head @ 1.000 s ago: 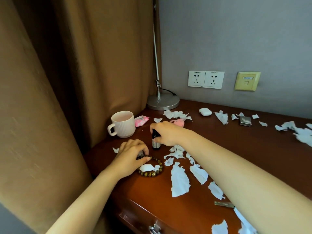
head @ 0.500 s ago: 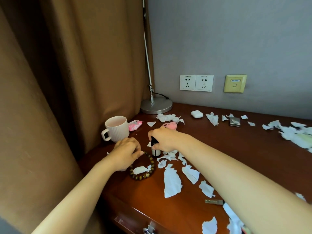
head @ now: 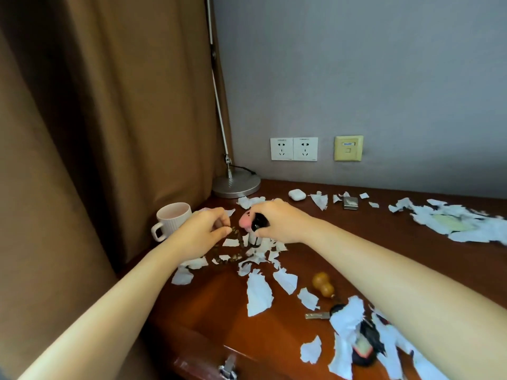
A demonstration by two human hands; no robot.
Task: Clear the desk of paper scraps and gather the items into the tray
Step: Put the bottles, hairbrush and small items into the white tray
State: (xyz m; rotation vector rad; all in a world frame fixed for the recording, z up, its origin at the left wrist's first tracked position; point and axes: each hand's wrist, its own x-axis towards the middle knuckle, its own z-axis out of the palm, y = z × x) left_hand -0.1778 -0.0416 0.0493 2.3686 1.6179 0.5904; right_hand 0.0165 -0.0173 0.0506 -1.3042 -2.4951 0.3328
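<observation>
Plainly, the task is at an early stage. The left hand pinches one end of a bead bracelet between thumb and fingertips, so that the strand is partly raised while its lower loop lies among the scraps on the bench. The right hand is curled round a small bottle with a dark cap, and a pink thing shows at the fingertips of that same hand. Whether it is gripped along with the bottle or only lies behind it I cannot tell.

No tray shows anywhere in the view, so nothing can be counted as gathered. The two or three things in the hands are picked up but not put away.

Much is left. Paper scraps lie thick round both hands and along the front edge, and a larger heap covers the far right of the bench. Loose items sit among them:

- a white earbud case and a small metal box near the wall
- a little wooden gourd beside the right forearm
- a key just in front of the gourd
- a dark object, half buried under paper near the front edge, which I cannot identify

A ribbed mug stands at the left by the curtain, and the lamp base sits in the corner.

By my judgement the item gathering has only begun, and the scrap clearing has not visibly started.
</observation>
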